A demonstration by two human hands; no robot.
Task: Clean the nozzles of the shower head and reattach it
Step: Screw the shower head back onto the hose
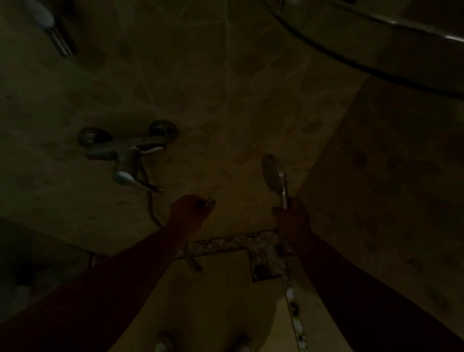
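Standing in a very dim shower stall, I am watching the person holding the shower head [272, 172] up by its handle, the right hand [292, 218] wrapping its fingers round the lower end so the round face is rising above the fist. It is tilting toward the left, probably so the nozzles are facing the other hand. The left hand [190, 210] is curling into a loose fist and seems to be pinching something small and pale at its fingertips; in this light I cannot tell what it is. The two hands are hovering near each other, apart, the head sitting above and just right of the left one. A hose [150, 203] is dangling from the wall mixer [124, 149] to the left, so the head is looking detached from it, reattaching not yet done.
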